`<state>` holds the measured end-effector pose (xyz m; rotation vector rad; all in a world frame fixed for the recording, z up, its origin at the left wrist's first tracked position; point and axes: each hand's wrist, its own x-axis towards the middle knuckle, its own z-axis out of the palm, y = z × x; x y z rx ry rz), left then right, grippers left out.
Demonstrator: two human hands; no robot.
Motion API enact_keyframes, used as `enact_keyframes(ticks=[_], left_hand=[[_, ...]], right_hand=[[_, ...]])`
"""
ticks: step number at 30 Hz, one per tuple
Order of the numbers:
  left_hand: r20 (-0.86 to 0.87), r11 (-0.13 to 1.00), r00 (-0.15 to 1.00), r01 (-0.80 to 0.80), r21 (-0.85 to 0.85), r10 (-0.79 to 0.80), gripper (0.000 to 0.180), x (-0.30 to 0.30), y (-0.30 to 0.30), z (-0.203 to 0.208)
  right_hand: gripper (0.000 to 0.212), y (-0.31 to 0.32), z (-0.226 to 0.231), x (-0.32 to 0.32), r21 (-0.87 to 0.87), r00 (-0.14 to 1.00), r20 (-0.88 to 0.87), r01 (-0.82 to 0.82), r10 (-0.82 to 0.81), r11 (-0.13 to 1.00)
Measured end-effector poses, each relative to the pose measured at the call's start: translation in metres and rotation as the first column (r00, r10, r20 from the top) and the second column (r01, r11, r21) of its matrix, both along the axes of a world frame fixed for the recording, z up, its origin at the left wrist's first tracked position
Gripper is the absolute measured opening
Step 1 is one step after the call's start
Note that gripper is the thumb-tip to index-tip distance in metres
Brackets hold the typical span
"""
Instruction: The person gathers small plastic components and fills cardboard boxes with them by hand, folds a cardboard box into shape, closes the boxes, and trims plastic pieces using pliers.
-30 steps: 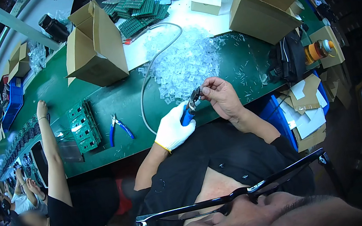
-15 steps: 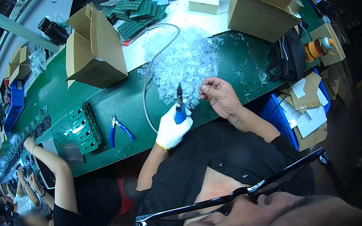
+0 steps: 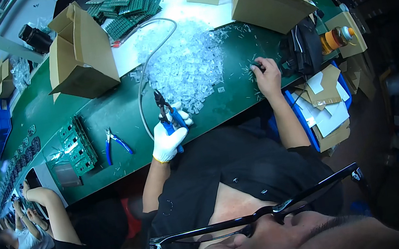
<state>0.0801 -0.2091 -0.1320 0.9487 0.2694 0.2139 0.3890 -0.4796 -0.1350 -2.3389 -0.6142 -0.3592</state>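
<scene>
My left hand (image 3: 167, 138), in a white glove, is closed around blue-handled cutting pliers (image 3: 163, 110), their dark jaws pointing up. Just beyond it lies a large heap of small clear plastic pieces (image 3: 182, 58). My bare right hand (image 3: 268, 76) is over the green bench to the right of the heap, near thin clear slivers (image 3: 248, 69). Its fingers are curled together; what they hold, if anything, is hidden. A single clear piece (image 3: 221, 90) lies between the heap and this hand.
Second blue-handled pliers (image 3: 117, 145) and stacked green circuit boards (image 3: 78, 146) lie to the left. Open cardboard boxes (image 3: 94, 63) (image 3: 269, 2) flank the heap, and a grey cable (image 3: 142, 97) runs along it. A blue bin (image 3: 307, 129) stands right; a co-worker's arm (image 3: 58, 210) reaches in left.
My right hand has moved right, from beside the heap to the slivers. My left hand still grips the pliers, now turned with both handles showing. The whole view has shifted slightly.
</scene>
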Motion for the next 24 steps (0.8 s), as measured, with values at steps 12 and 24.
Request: enact_keyframes(ticks=[12,24], left_hand=[[-0.021,0.997,1.0,0.006,0.071,-0.004,0.09,0.0,-0.004,-0.006],[0.005,0.999,1.0,0.029,0.018,-0.029,0.084,0.001,-0.003,-0.003]], right_hand=[[0.014,0.053,0.005,-0.068,0.023,0.854,-0.026,-0.518,0.519,0.855],[0.029,0.053,0.015,-0.065,0.17,0.785,-0.427,-0.419,0.45,0.892]])
